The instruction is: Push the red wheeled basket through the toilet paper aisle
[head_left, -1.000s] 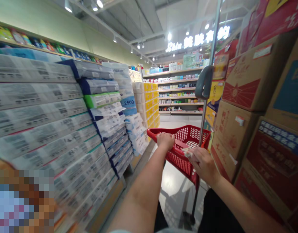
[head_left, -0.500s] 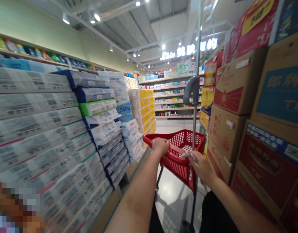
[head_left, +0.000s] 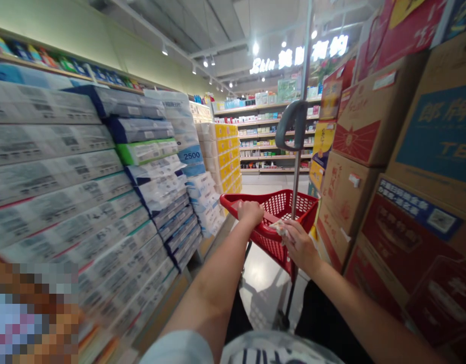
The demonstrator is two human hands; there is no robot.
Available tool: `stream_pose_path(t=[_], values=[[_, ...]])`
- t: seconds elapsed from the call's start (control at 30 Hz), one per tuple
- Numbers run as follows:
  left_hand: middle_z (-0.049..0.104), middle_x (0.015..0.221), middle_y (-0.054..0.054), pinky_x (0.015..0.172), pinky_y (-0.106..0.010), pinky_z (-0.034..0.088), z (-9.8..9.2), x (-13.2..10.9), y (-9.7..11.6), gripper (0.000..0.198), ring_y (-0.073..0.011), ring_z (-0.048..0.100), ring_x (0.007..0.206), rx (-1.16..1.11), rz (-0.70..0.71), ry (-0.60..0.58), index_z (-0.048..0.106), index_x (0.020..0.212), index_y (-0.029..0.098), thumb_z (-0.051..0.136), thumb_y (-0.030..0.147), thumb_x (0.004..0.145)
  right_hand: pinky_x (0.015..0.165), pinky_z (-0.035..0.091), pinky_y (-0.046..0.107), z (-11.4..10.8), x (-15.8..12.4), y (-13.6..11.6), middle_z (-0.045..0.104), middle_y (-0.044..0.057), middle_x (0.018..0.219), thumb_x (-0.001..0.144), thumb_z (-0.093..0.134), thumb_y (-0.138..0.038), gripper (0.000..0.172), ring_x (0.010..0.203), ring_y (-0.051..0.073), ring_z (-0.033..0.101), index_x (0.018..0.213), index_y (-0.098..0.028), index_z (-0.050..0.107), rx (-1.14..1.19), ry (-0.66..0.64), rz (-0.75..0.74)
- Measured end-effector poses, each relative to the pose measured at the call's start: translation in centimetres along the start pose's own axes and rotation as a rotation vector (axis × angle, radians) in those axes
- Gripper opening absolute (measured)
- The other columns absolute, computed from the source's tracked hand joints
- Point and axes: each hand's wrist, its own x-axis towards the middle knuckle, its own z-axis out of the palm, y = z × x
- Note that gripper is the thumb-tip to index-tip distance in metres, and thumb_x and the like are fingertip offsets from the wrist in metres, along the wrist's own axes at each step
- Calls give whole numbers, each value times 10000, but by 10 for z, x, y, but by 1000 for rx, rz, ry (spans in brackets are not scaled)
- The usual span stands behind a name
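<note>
A red plastic shopping cart [head_left: 273, 237] with a perforated basket stands in front of me. My left hand [head_left: 250, 212] is closed round its near rim at the left. Between the fingers of my right hand [head_left: 299, 245] is a small pale crumpled thing [head_left: 280, 226], held at the right part of the same rim. A metal pole [head_left: 296, 177] with a grey loop handle [head_left: 290, 125] rises from the cart close to my right hand. The inside of the basket is only partly visible.
Stacked packs of paper goods [head_left: 58, 167] line the left side, with yellow-sided packs [head_left: 227, 156] farther on. Cardboard boxes [head_left: 360, 126] are piled on the right. Shelves [head_left: 271, 126] of small products cross the far end of the aisle. A pixelated patch covers the lower left corner.
The shelves ahead look slightly nearer, and the view has tilted down, showing my shirt. My right hand and the pole sit farther left. Both hands remain at the cart rim.
</note>
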Motion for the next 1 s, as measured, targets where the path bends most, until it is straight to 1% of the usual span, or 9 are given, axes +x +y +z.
stream_pose_path(t=[0.2, 0.33, 0.4, 0.5, 0.6, 0.73, 0.8, 0.87, 1.0], values=[[695, 1017, -135, 970, -405, 343, -5, -2, 0, 463, -253, 598, 1001, 6, 13, 11, 716, 960, 153, 307, 362, 905, 878, 497, 402, 1, 5, -8, 633, 90, 1012, 865, 458, -183, 269, 979, 218, 580, 1101, -214, 584, 32, -81, -61], [689, 1038, -141, 979, -412, 328, -2, 0, 1, 473, -257, 592, 1012, -8, 12, 11, 712, 964, 148, 298, 369, 911, 814, 514, 362, -2, 5, 3, 632, 77, 940, 895, 455, -246, 182, 889, 201, 599, 1012, -209, 590, 48, -20, 78], [685, 1051, -142, 991, -414, 315, 0, 2, 1, 478, -257, 586, 1022, -13, 4, 14, 708, 982, 150, 293, 377, 916, 833, 507, 359, -3, 5, 2, 625, 82, 966, 915, 433, -261, 186, 914, 198, 594, 973, -207, 601, 57, 2, 141], [684, 1053, -140, 1003, -404, 300, 2, 3, 0, 475, -252, 581, 1032, -23, 2, 12, 705, 992, 155, 297, 388, 919, 909, 476, 374, -1, 6, -4, 611, 97, 1052, 915, 443, -273, 199, 1004, 203, 566, 991, -202, 612, 68, -22, 94], [685, 1040, -138, 999, -399, 301, 2, 3, -1, 469, -252, 581, 1029, -36, 12, 10, 708, 979, 157, 303, 387, 917, 932, 458, 389, 1, 4, -4, 622, 93, 1025, 916, 454, -296, 213, 1005, 209, 557, 1029, -204, 609, 74, -49, 40], [685, 1031, -148, 1009, -413, 287, 1, 3, -1, 478, -259, 583, 1014, -41, 2, 15, 706, 980, 143, 300, 386, 913, 883, 468, 391, 2, 3, 2, 616, 90, 962, 946, 386, -353, 270, 953, 210, 561, 975, -197, 606, 47, 18, 163], [683, 1040, -153, 1017, -419, 276, 1, 2, -1, 484, -262, 577, 1023, -46, 0, 6, 704, 988, 139, 294, 385, 911, 838, 475, 375, 3, 5, -1, 610, 79, 891, 948, 378, -360, 285, 893, 206, 559, 917, -195, 608, 9, 1, 201], [684, 1040, -148, 1016, -419, 275, 0, 3, -2, 482, -261, 576, 1024, -49, 7, 1, 704, 982, 145, 291, 384, 911, 824, 473, 366, 3, 8, -5, 611, 78, 874, 941, 397, -342, 259, 876, 205, 555, 914, -198, 610, -3, -49, 168], [692, 1019, -134, 979, -410, 311, 1, 3, -4, 476, -257, 587, 995, -40, 24, 18, 713, 944, 156, 297, 386, 907, 894, 460, 378, 4, 6, -3, 621, 93, 997, 934, 421, -299, 226, 971, 210, 554, 1024, -200, 602, 57, -77, 46]])
